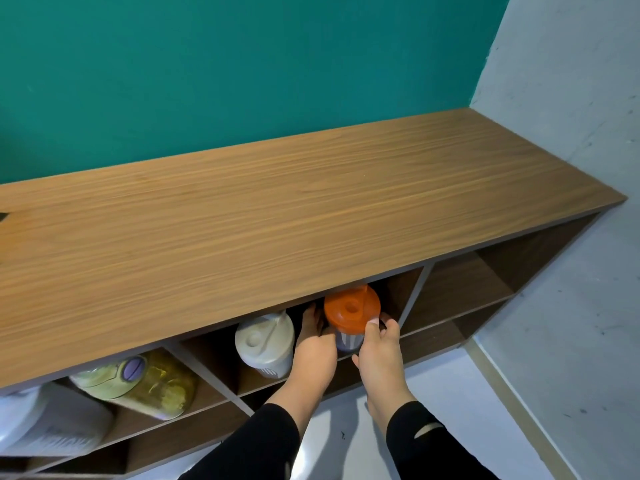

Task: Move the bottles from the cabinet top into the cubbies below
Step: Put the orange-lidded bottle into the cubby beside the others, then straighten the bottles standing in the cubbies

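Orange-lidded clear plastic bottle [351, 317] upright in the upper cubby, third from left, just under the surface edge. Left hand [313, 348] and right hand [379, 351] both grasp its sides. White-lidded shaker bottle [265, 342] shares that cubby, to the left. Yellow-green jug [138, 382] lies tilted one cubby over. Long wood-grain cabinet surface [277, 202] bare. Teal wall [225, 71] behind; grey wall [571, 81] at right; pale floor [502, 410].

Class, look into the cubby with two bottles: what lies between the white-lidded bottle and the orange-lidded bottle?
In the head view, the person's left hand lies between the white-lidded bottle and the orange-lidded bottle, gripping the latter's side.
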